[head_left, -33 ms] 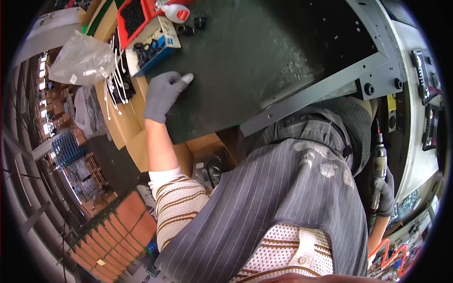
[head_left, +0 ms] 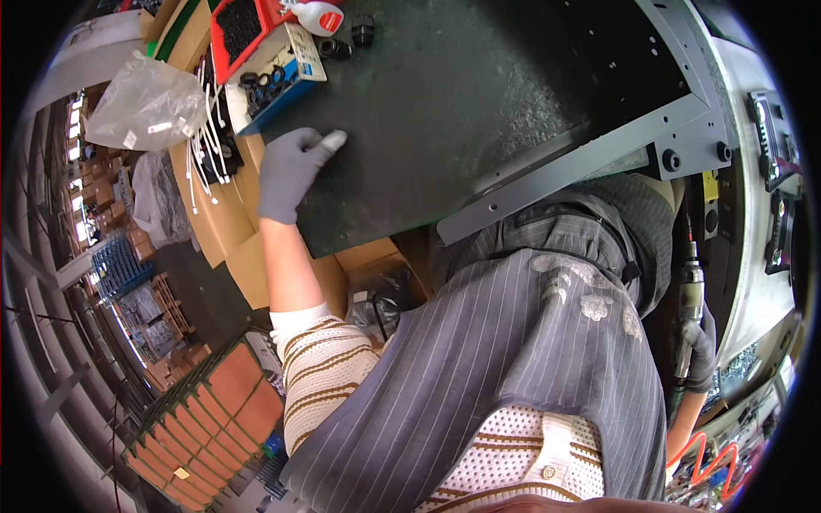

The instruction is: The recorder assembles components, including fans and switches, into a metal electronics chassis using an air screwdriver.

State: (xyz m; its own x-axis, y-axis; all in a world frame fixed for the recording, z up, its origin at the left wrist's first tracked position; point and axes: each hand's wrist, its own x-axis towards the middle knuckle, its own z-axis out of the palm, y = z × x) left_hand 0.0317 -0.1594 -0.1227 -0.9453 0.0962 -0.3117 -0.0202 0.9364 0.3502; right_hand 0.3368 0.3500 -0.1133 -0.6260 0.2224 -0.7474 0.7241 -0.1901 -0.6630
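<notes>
My left hand (head_left: 291,171), in a grey glove with pale fingertips, rests on the dark green mat (head_left: 445,111) of the bench with its fingers curled together; I see nothing in it. It lies just below a blue and white box (head_left: 286,73) of black rings. My right hand (head_left: 699,346), also in a grey glove, hangs low at my right side and grips a grey power screwdriver (head_left: 689,286) that points upward. A grey metal frame (head_left: 581,167) with holes lies across the mat's near right edge.
A red tray of black parts (head_left: 239,30), a white bottle (head_left: 321,13) and black fittings (head_left: 346,38) sit at the mat's far left. White cable ties (head_left: 205,150), a clear plastic bag (head_left: 145,107) and cardboard boxes (head_left: 231,231) lie to the left. Stacked orange crates (head_left: 205,419) stand below.
</notes>
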